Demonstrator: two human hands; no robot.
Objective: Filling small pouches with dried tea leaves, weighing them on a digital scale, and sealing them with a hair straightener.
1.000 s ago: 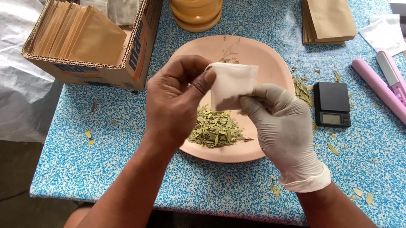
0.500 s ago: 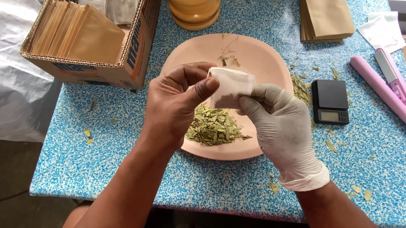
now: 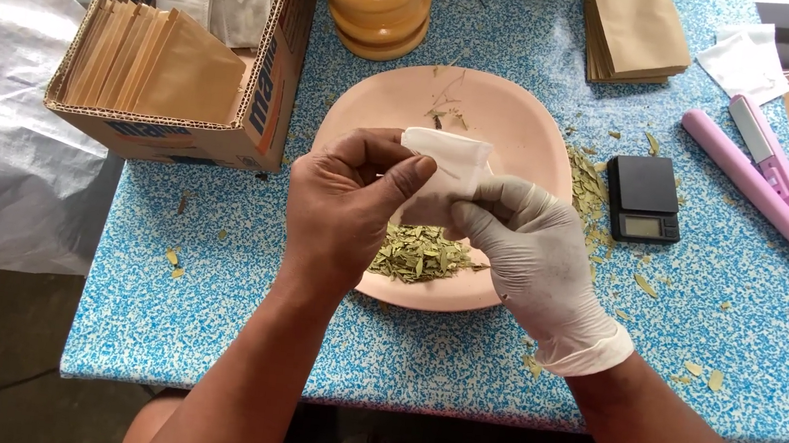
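Both hands hold a small white paper sachet (image 3: 449, 164) above a round pink plate (image 3: 513, 117). My bare left hand (image 3: 347, 207) pinches its left edge between thumb and forefinger. My right hand (image 3: 533, 256), in a white glove, grips the sachet from the right and below. A heap of dried green leaves (image 3: 420, 254) lies on the near part of the plate, just under the hands.
A cardboard box (image 3: 183, 53) with brown envelopes and white sachets stands at the back left. Stacked orange bowls (image 3: 378, 5) sit behind the plate. On the right are a black pocket scale (image 3: 644, 197), a pink heat sealer (image 3: 761, 177), a brown envelope pile (image 3: 635, 27) and scattered leaves.
The hands and sachet have shifted slightly toward the plate's middle. The left fingers have closed more over the sachet's left edge.
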